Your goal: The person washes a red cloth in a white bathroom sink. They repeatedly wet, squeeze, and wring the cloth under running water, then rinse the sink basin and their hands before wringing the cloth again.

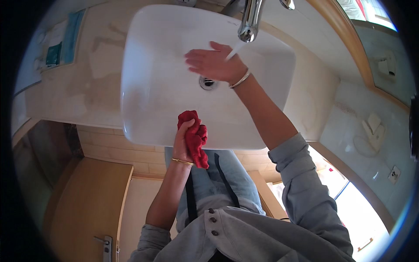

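Over the white sink basin [163, 98], my right hand [217, 62] is held out flat with its fingers slightly spread, under a stream of water [235, 50] from the chrome faucet [249, 26]. It holds nothing, and a silvery bangle [240, 78] circles the wrist. The metal drain [208, 83] lies just beneath that hand. At the basin's near edge, my left hand [183, 140] grips a crumpled red cloth [195, 139], which hangs partly down past the palm. A thin gold-coloured bangle [183, 161] is on the left wrist.
A pale countertop [98, 82] with wet-looking patches surrounds the basin. At the upper left are a blue item [72, 36] and a green packet [53, 55]. A wood-framed mirror [386, 55] stands at the upper right. A wooden door [88, 203] with a metal handle is at the lower left.
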Demonstrator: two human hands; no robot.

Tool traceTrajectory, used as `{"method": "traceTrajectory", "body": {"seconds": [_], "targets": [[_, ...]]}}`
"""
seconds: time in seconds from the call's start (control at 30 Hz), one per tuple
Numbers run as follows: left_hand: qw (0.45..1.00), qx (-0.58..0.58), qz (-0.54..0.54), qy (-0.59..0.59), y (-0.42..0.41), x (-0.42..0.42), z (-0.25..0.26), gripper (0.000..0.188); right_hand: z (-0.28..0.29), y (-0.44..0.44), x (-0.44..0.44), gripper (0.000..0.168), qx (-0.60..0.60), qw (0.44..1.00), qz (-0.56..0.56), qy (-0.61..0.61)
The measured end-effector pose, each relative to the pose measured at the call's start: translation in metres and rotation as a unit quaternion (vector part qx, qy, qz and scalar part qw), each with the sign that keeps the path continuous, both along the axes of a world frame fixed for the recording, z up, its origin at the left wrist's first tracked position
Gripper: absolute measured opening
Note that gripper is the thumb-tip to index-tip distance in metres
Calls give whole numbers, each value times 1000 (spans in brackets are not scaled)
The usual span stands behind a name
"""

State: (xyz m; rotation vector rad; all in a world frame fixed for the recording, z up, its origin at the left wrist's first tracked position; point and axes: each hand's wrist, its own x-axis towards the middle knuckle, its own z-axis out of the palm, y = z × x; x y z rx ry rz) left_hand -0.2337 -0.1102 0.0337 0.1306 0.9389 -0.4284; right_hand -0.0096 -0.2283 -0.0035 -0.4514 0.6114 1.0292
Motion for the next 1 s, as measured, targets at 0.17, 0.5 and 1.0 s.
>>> {"method": "traceTrajectory", "body": {"seconds": [0.17, 0.5, 1.0], "targets": [[998, 54, -7, 17, -4, 8, 5, 20, -1, 18, 4, 59, 63, 993, -38, -88], [970, 235, -28, -44, 6, 73, 6, 31, -5, 6, -24, 44, -45, 988, -132, -61], [986, 80, -74, -127, -37, 192, -54, 49, 45, -72, -161, 39, -226, 958, -177, 10]]}}
